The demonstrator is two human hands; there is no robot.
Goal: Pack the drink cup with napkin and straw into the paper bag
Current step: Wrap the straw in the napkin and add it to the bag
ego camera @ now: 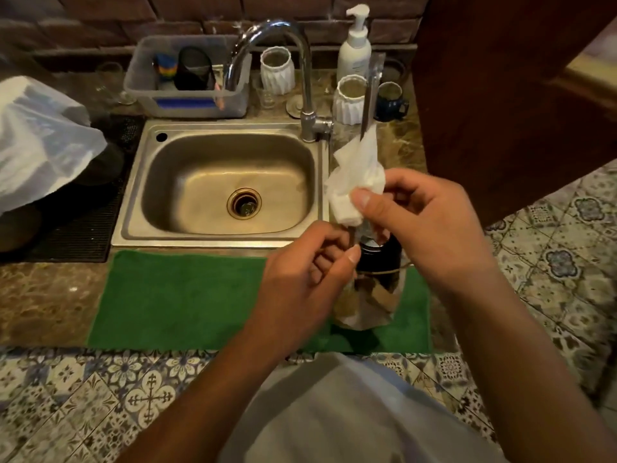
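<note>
A drink cup with a dark lid (377,259) stands inside a brown paper bag (364,312) on the green towel (187,295). My right hand (427,222) pinches a crumpled white napkin (357,175) just above the cup, together with a long wrapped straw (369,95) that sticks up out of the napkin. My left hand (300,282) grips the bag's upper left edge beside the cup, fingers closed on it. The lower part of the cup is hidden by the bag and my hands.
A steel sink (227,185) with a tall faucet (300,61) lies left of the bag. Behind stand a soap pump bottle (354,45), two white ribbed jars (349,101), a blue mug (390,101) and a plastic tub (187,78). A white plastic bag (40,138) sits far left.
</note>
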